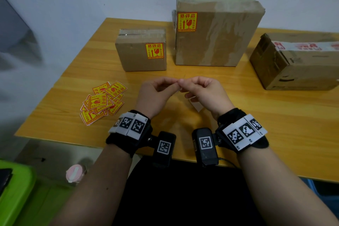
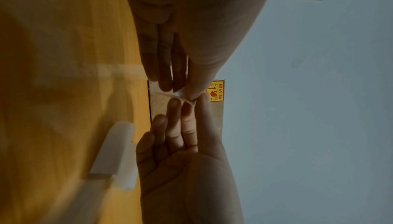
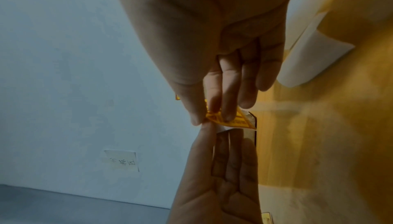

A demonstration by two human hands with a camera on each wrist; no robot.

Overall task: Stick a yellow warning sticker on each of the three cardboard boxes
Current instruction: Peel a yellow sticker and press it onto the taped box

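Both hands meet above the middle of the wooden table. My left hand and my right hand pinch one yellow sticker between thumb and fingertips. Its white backing shows at the corner where the fingertips touch. A small cardboard box carries a yellow sticker. A yellow sticker is also stuck on the tall box behind it. The third box, at the right, shows red-printed tape and no yellow sticker on its visible faces.
A loose pile of yellow stickers lies at the table's left front. Curled white backing paper lies on the table under my right hand. A green bin and a pink round object are below the table's left edge.
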